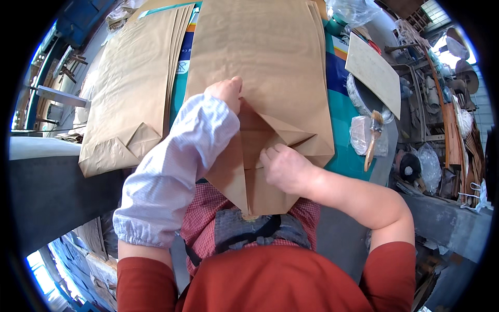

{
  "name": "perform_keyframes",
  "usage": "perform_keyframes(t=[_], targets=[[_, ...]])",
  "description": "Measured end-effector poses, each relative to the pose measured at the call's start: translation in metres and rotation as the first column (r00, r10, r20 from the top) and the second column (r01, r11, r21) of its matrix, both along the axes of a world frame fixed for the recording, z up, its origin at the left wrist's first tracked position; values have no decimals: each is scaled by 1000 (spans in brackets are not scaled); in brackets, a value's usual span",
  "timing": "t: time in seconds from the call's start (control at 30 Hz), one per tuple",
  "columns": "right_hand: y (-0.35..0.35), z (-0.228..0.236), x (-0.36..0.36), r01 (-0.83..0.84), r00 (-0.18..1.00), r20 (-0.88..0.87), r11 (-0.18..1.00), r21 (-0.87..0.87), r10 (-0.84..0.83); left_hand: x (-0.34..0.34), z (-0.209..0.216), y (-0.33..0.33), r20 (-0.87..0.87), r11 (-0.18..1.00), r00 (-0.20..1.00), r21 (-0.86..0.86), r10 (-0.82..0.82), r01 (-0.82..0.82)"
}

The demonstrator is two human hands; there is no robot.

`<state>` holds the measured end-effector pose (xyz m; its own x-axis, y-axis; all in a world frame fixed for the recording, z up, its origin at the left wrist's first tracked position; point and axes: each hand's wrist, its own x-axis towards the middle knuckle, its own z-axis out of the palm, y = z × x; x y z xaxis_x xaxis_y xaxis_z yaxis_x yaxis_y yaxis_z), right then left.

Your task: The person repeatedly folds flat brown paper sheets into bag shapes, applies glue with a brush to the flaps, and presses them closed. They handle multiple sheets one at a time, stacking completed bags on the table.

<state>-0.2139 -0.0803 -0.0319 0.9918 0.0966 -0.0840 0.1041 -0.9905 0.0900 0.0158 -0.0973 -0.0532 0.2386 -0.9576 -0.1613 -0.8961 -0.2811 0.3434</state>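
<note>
A large brown paper bag [260, 62] lies lengthwise in front of me on top of other bags. Its near end is spread into angled folds, with a pointed flap hanging over the table edge toward my lap. My left hand [226, 94], below a pale blue sleeve cover, is closed on the paper at the upper left of the opened end. My right hand [285, 167], its arm bare, has its fingers curled against the paper inside the opened end; its fingertips are partly hidden.
To the left lies a stack of brown bags [132, 78] with folded ends. Teal printed sheeting [345, 151] covers the table. At right are a brush [372, 138], a pale board [373, 75] over a round container [357, 96], and clear plastic [358, 10].
</note>
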Motion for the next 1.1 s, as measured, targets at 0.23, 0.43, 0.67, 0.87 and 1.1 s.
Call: perform_keyframes(t=[0.23,0.43,0.67,0.87,1.1], targets=[[-19,3,5,63,996,-68,997,48,-59,-26,16,17,406,831,895,-422,-184,362],[-33,1,-4,145,984,-131,973,178,-123,-79,30,13,0,832,882,334,-470,443],[-46,45,-8,495,674,-576,861,-114,-463,-70,33,24,253,889,862,266,-439,374],[-50,25,14,500,607,-699,865,-36,-379,-110,44,63,-27,621,746,535,-666,573],[-48,-5,-46,667,736,-213,742,68,-643,-25,-6,114,558,986,815,41,-156,160]])
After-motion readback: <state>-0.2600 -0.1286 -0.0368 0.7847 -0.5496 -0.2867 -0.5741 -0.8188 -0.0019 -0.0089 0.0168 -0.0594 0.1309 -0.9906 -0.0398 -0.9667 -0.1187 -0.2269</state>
